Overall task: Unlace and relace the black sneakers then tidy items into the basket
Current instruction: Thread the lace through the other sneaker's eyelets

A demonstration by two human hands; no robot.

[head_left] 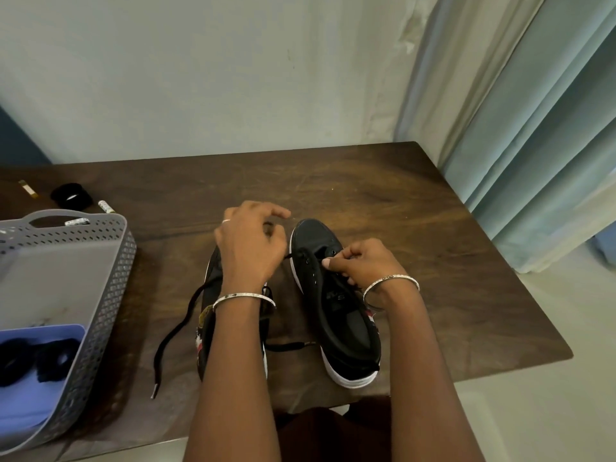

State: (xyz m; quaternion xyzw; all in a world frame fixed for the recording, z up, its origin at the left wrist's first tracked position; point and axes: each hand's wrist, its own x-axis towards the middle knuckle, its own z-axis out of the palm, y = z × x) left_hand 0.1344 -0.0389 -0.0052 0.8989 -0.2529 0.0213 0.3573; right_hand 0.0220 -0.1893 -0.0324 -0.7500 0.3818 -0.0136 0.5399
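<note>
- A lace [287,257] is pinched by the raised left hand [250,248] — fingers curled.
- The right sneaker [313,235] is gripped at its eyelets by the right hand [361,261].
- Counted: two sneakers [212,278], one basket [110,295].

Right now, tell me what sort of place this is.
Probably a room in a home: a dark wooden table against a plain wall, pale curtains beside it, and a grey plastic basket on the table.

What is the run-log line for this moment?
left hand: holds lace of sneaker | right hand: pinches its eyelet edge | other sneaker: loose lace on table | basket: left of sneakers
</note>
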